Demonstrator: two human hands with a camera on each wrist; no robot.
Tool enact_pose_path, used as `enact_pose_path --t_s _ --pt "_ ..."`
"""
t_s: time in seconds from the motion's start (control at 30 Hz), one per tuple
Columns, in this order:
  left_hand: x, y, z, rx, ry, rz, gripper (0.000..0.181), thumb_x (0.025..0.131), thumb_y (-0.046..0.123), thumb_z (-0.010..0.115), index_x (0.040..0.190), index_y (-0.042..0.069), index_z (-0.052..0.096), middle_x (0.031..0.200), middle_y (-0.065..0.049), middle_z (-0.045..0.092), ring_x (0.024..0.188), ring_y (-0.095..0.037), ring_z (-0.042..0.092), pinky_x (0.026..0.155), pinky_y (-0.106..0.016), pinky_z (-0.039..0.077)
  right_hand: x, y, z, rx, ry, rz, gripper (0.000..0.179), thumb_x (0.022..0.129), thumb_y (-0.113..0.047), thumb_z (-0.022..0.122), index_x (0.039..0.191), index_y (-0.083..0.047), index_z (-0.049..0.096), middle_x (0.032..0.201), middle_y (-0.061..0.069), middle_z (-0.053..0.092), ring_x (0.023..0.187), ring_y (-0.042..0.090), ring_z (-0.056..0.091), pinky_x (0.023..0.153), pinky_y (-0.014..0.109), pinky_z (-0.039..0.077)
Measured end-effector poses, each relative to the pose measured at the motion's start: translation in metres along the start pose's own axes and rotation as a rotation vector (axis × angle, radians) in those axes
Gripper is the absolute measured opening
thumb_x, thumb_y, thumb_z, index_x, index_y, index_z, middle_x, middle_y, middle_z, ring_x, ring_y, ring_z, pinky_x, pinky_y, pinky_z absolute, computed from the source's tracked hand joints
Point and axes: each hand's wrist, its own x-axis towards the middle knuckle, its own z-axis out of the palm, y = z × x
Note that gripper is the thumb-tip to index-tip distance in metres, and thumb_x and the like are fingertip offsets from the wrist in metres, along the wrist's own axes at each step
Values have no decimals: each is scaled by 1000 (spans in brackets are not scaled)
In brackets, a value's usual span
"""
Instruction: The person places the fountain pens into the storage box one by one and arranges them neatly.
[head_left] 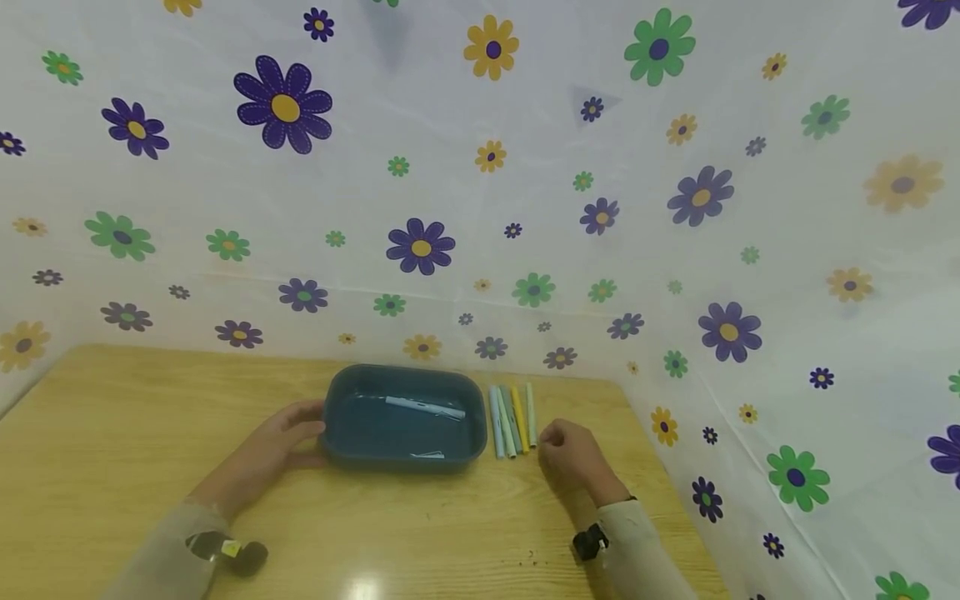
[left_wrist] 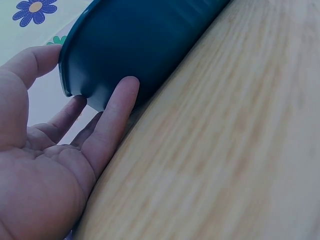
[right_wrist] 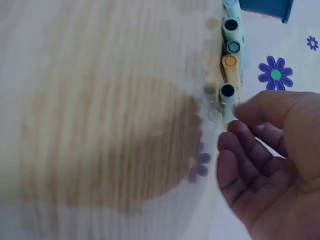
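Observation:
A dark teal plastic basin [head_left: 405, 462] sits near the back of the wooden table. Inside it lies a pale blue pen [head_left: 425, 407], with a small whitish patch near the front wall. At the basin's left end is my left hand [head_left: 273, 450]; its spread fingers [left_wrist: 111, 112] lie against the outer wall and its thumb is at the rim. Several pastel pens and a yellow pen [head_left: 520, 419] lie side by side just right of the basin. My right hand [head_left: 572, 454] rests beside them, fingers loosely curled, thumb tip close to the nearest pale green pen [right_wrist: 228, 95].
The wooden table [head_left: 352, 529] extends to the front and left. A white flower-print sheet [head_left: 360, 192] hangs behind the table and along its right side. Small dark specks [head_left: 532, 557] dot the tabletop at front right. Each sleeve has a small dark device near the wrist.

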Motion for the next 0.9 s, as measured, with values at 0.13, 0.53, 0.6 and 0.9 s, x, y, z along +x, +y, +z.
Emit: enact_pose_path --t_s 0.13,0.53,0.6,0.9 --pt "0 0 -1 3 8 -1 59 94 33 57 144 11 33 146 -11 34 119 -32 53 94 -43 52 6 0 0 41 101 3 10 91 -13 58 93 -12 67 88 1 65 73 15 57 65 33 52" --pt "0 0 0 -8 1 21 61 95 30 56 147 14 29 148 -14 30 122 -35 50 93 -46 52 22 -22 -5 228 405 -43 13 91 -15 54 94 -15 66 81 1 65 67 17 55 58 31 49" --pt "1 0 -1 -16 -12 34 60 96 28 55 148 15 28 148 -17 28 121 -36 50 93 -47 52 24 -30 -5 244 397 -67 14 91 -18 56 98 -13 67 86 1 65 72 17 57 62 33 52" --pt "1 -4 0 -11 -11 46 59 96 27 54 149 15 29 149 -16 27 120 -33 52 94 -46 52 31 -68 0 265 252 -156 31 92 -33 60 119 -18 64 105 4 65 87 18 62 72 36 57"
